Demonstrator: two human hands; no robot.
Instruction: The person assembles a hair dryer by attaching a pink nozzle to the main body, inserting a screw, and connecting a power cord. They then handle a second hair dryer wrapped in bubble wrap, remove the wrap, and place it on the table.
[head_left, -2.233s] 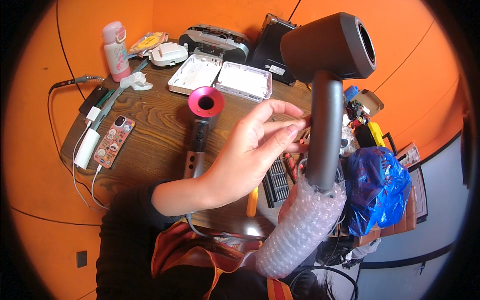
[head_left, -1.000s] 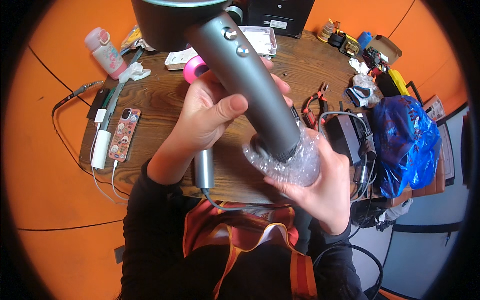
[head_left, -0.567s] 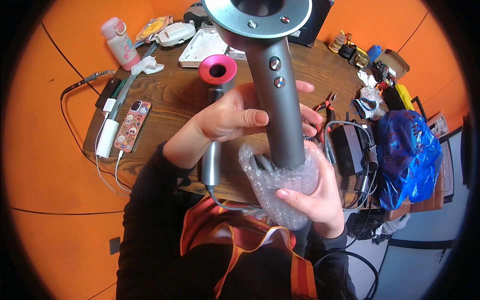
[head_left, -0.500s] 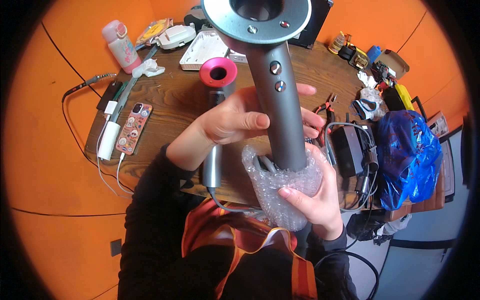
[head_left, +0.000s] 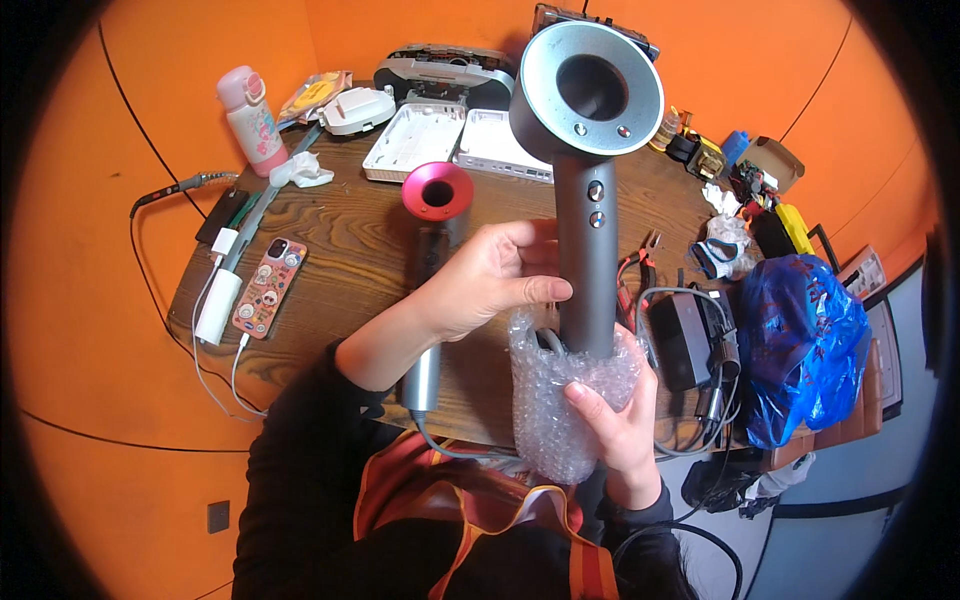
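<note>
A dark grey hair dryer stands upright in front of me, its round silver-grey head at the top and two small buttons on the handle. My left hand is closed on the handle from the left, thumb in front, other fingers partly hidden behind. Bubble wrap surrounds the lower end of the handle, and a folded grey cord shows at its opening. My right hand grips the wrap from the right. Behind my left forearm, a second hair dryer with a pink head rests on the table, partly covered.
On the wooden table lie a patterned phone, a white cylinder and white plastic housings. To the right are red-handled pliers, a black power adapter with cables and a blue plastic bag. A bottle stands far left.
The grey hair dryer and its bubble wrap have shifted right and lower in view, and its head now appears whole. Both hands keep their grip. The view has tilted, showing more of the table's back.
</note>
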